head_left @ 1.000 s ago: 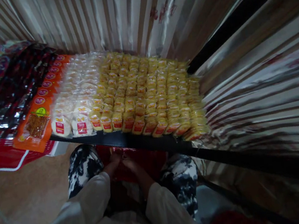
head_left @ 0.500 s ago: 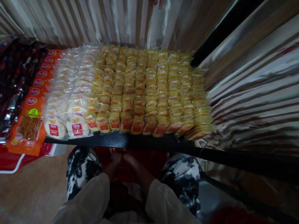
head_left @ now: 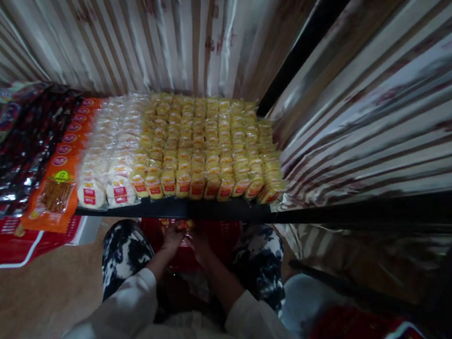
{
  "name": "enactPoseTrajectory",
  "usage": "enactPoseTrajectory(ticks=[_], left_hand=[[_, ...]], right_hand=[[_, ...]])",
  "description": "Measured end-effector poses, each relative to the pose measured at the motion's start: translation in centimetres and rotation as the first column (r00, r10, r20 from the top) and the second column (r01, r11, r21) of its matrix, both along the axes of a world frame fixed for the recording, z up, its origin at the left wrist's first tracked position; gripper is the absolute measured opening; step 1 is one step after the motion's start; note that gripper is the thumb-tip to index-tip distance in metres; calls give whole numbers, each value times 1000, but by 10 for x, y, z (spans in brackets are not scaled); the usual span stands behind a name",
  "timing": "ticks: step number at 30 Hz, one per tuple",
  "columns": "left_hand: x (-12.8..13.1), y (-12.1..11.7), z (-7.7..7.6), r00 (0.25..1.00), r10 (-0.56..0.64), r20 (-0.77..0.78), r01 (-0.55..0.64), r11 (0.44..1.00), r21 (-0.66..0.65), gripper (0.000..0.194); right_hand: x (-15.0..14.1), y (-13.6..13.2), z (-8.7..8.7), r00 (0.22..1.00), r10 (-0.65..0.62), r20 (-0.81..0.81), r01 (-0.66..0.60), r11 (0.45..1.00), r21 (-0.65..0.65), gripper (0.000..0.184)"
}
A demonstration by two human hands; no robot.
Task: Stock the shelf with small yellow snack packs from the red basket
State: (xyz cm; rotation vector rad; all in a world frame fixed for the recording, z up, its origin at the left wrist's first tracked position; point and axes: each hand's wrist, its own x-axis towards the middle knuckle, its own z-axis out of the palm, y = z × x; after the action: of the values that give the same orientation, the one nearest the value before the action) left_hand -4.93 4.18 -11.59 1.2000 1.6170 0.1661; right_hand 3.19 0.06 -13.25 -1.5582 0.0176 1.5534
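Low between my knees, my left hand (head_left: 172,237) and my right hand (head_left: 197,245) are close together over a red bag (head_left: 223,243). A small orange-yellow packet (head_left: 184,224) shows at the fingers of my left hand, which are closed on it. My right hand reaches in beside it; its fingers are dark and partly hidden. Just above both hands runs the black shelf edge (head_left: 168,206). On that shelf stand rows of small yellow wrapped cakes (head_left: 205,144), with white round wrapped cakes (head_left: 119,187) to their left.
Left of the cakes lie orange snack packets (head_left: 55,196), dark shiny packets (head_left: 32,140) and other bags. A red bag with a white handle (head_left: 5,245) is below them. Striped curtains (head_left: 174,36) and a black post (head_left: 315,28) border the shelf. Another red bag (head_left: 350,331) sits lower right.
The view has shifted, so the shelf appears further left on its right side. My hands have come into clearer sight, and an orange-yellow packet now shows at my left fingers.
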Motion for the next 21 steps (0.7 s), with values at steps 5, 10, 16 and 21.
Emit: enactPoseTrajectory(ticks=[5, 10, 16, 21], left_hand=[[-5, -6, 28, 990, -9, 143, 3, 999, 48, 41], [-15, -6, 62, 973, -150, 174, 100, 959, 266, 35], [-20, -5, 111, 903, -396, 169, 331, 889, 316, 39], [-10, -7, 129, 893, -374, 249, 270, 889, 370, 44]], right_hand=[[9, -10, 35, 996, -79, -46, 83, 992, 93, 22], [17, -16, 63, 988, -136, -71, 143, 984, 106, 25], [29, -33, 93, 995, -88, -51, 97, 967, 237, 35], [41, -47, 108, 988, -131, -77, 149, 939, 310, 45]])
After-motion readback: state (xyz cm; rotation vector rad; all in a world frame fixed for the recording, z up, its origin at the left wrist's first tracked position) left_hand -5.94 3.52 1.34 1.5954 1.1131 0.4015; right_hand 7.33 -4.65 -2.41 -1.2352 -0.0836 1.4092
